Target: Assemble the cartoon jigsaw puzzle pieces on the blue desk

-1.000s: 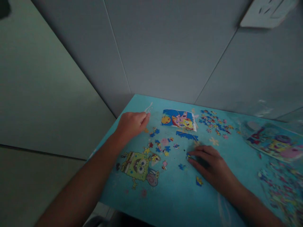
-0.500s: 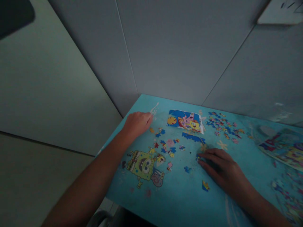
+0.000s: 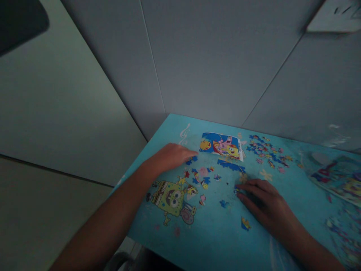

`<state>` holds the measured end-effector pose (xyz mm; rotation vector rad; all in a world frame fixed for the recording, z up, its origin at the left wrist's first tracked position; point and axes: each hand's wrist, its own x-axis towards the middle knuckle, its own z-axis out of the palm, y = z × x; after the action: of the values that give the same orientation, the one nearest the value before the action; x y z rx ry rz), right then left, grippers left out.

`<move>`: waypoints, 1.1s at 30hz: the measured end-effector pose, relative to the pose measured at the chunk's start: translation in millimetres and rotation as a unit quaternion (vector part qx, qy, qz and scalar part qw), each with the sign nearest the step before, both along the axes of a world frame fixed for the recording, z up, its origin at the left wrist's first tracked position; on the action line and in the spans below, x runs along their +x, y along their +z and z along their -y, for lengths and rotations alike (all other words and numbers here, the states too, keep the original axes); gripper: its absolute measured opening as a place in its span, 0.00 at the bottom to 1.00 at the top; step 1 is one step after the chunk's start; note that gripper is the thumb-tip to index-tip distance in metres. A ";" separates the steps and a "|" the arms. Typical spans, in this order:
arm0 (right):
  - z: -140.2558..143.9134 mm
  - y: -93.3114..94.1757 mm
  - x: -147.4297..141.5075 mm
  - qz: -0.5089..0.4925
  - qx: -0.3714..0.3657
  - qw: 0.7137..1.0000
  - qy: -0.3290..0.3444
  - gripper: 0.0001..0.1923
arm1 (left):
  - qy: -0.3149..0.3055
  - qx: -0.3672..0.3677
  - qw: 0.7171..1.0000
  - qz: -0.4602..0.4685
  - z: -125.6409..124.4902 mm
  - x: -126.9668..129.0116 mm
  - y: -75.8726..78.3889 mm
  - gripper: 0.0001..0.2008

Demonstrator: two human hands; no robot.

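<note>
My right hand [image 3: 263, 197] pinches a small, mostly blue jigsaw piece [image 3: 235, 189] just short of the long, flat blue jigsaw strip [image 3: 231, 166], which runs left to right, while my left hand [image 3: 175, 156], farther from that strip, touches knobbed blue pieces [image 3: 193, 160], its grip unclear.

R hand [image 3: 269, 195] part-hides pc. [image 3: 236, 189]

blue puzzle strip [image 3: 231, 165] joined; loose pieces [image 3: 205, 183] scattered nearby
</note>
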<state>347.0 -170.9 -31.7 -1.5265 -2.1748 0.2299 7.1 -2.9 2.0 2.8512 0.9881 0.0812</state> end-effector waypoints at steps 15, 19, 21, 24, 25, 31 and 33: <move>0.2 2.2 -1.2 -0.008 -0.014 1.000 0.005 0.12 | 0.005 -0.028 1.000 0.013 1.6 3.8 3.4 0.13; -0.2 2.3 -1.7 -0.006 -0.007 1.000 0.004 0.12 | 0.005 -0.018 1.000 0.007 2.3 4.5 3.6 0.13; -0.7 1.8 -1.5 -0.006 0.000 1.000 0.003 0.11 | 0.004 -0.019 1.000 0.010 2.2 4.7 3.3 0.13; -1.2 1.7 -1.3 -0.007 0.004 1.000 0.005 0.11 | 0.004 -0.020 1.000 0.009 2.1 5.0 3.5 0.13; -1.3 2.0 -1.4 -0.006 0.003 1.000 0.005 0.11 | 0.005 -0.019 1.000 0.006 2.2 5.2 3.8 0.13; 0.2 2.5 -1.8 -0.004 -0.001 1.000 0.003 0.11 | 0.011 -0.010 1.000 0.004 3.1 4.9 3.9 0.13; 0.7 1.5 -1.3 -0.004 -0.005 1.000 0.003 0.11 | 0.015 -0.005 1.000 0.013 3.1 4.1 3.4 0.12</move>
<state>345.7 -171.6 -30.2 -1.5220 -2.1760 0.2480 11.3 -6.0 5.4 2.8183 1.0242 0.1157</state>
